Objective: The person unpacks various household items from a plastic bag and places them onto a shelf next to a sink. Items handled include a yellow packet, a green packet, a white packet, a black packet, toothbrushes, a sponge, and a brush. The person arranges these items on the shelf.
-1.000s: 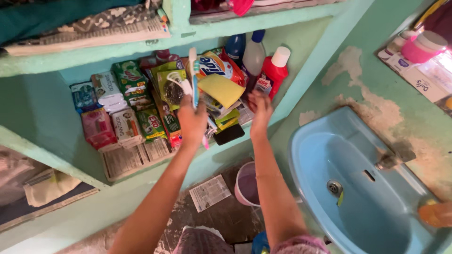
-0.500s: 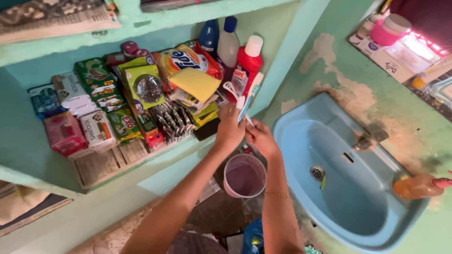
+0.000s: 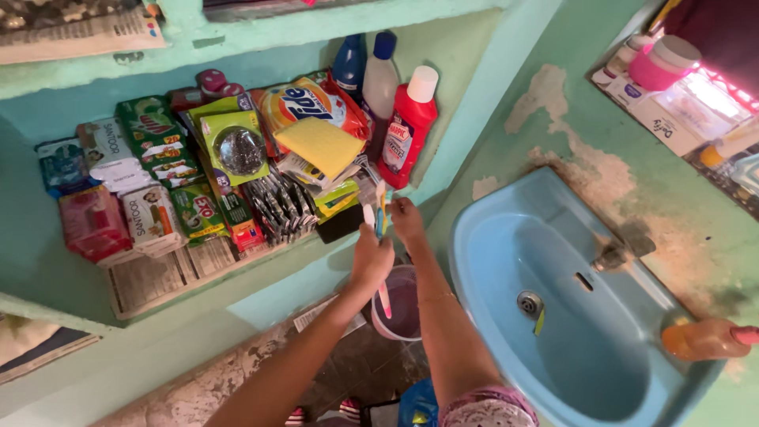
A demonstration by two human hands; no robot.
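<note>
Left hand (image 3: 370, 257), grip clenched around upright toothbrushes (image 3: 378, 213); right hand (image 3: 407, 217) pinches their heads beside it, steadying the bundle below the shelf (image 3: 237, 269).

A green shelf (image 3: 237, 273) is crowded with soap bars (image 3: 150, 217), a yellow sponge (image 3: 319, 145) and a red bottle (image 3: 407, 126) — all packed close. To its right, a blue sink (image 3: 490, 237) — an orange bottle (image 3: 704, 338) on its rim.
</note>
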